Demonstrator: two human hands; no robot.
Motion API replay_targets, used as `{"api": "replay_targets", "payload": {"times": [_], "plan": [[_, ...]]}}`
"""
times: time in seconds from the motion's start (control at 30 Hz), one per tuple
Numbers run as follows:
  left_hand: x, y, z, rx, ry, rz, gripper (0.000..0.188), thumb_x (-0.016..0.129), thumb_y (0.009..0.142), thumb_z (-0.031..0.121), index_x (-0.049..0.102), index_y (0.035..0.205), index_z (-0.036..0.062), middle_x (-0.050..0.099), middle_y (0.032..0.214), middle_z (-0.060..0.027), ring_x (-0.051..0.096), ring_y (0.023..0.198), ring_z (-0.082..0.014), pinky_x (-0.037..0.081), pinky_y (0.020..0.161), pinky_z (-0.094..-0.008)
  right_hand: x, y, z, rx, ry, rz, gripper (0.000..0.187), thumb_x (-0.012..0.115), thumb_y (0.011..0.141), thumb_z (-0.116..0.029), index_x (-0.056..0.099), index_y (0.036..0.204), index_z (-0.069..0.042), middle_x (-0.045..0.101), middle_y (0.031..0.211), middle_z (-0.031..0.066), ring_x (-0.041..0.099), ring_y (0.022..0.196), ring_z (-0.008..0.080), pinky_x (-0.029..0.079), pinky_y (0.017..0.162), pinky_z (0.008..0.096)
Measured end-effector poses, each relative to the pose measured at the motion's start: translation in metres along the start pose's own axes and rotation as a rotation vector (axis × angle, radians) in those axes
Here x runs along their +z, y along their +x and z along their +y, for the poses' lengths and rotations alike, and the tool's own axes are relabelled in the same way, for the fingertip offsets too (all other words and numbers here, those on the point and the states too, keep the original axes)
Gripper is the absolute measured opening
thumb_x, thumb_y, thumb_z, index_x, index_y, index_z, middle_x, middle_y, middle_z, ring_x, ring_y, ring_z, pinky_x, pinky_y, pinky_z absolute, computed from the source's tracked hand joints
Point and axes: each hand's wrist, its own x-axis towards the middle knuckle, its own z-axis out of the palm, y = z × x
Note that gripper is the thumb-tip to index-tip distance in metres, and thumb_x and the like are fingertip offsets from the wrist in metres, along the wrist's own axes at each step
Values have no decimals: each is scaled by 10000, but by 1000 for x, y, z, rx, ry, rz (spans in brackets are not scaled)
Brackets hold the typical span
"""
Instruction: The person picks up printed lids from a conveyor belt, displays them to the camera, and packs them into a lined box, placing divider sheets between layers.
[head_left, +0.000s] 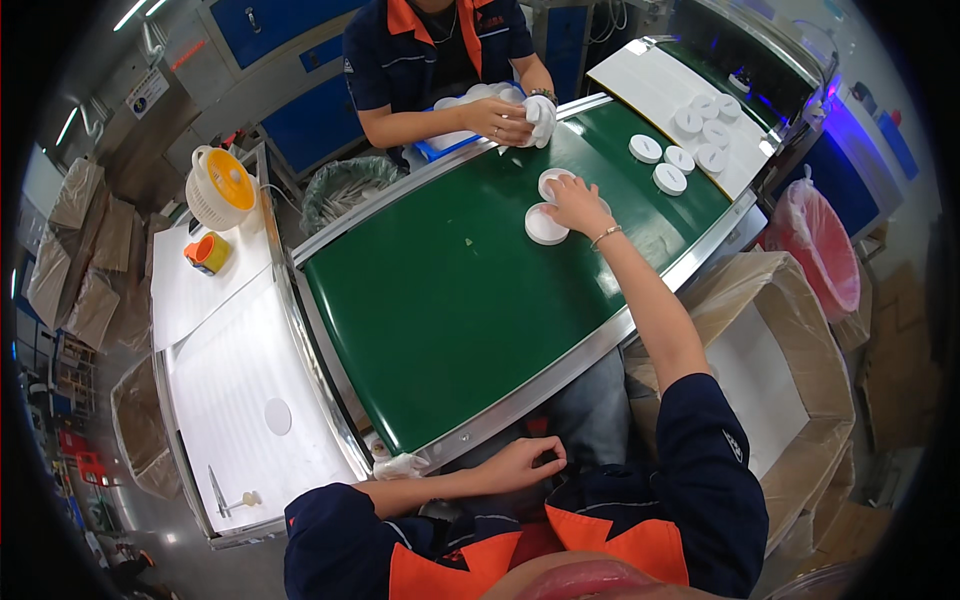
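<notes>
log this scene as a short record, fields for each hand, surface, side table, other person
right hand: the right hand is over white round pieces; grip unclear
left hand: the left hand is loosely curled near the body, nothing visible in it
surface: green belt, with three more white round pieces toward its far right end
side table: white side table with a pale disc and an orange-and-yellow item
other person: a hand at a white cloth or glove
</notes>
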Motion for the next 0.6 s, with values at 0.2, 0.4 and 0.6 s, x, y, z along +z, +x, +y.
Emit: {"api": "replay_targets", "payload": {"times": [0.2, 0.4, 0.6], "plan": [[-2, 0, 0, -49, 25, -31, 184, 592, 958, 218, 572, 974, 36, 638, 802, -110, 593, 660, -217, 445, 603, -343, 9, -9, -8, -30, -21, 111, 512, 655, 875, -388, 533, 1294, -120, 521, 1310, 143, 484, 1240, 338, 403, 961, 606], [0, -1, 0, -55, 32, -18, 183, 589, 959, 225, 572, 971, 43, 624, 771, -106, 594, 664, -211, 450, 611, -346, 6, -36, -20, 22, -56, 338, 368, 696, 835, -337, 597, 1098, -98, 510, 1171, 171, 485, 1146, 340, 439, 901, 551], [-1, 0, 0, -40, 2, -18, 177, 595, 952, 219, 573, 970, 44, 618, 759, -111, 597, 657, -228, 444, 600, -359, -5, -47, -22, 81, 46, 168, 342, 686, 847, -316, 564, 1092, -109, 617, 994, 134, 628, 922, 330, 456, 763, 471]]}}
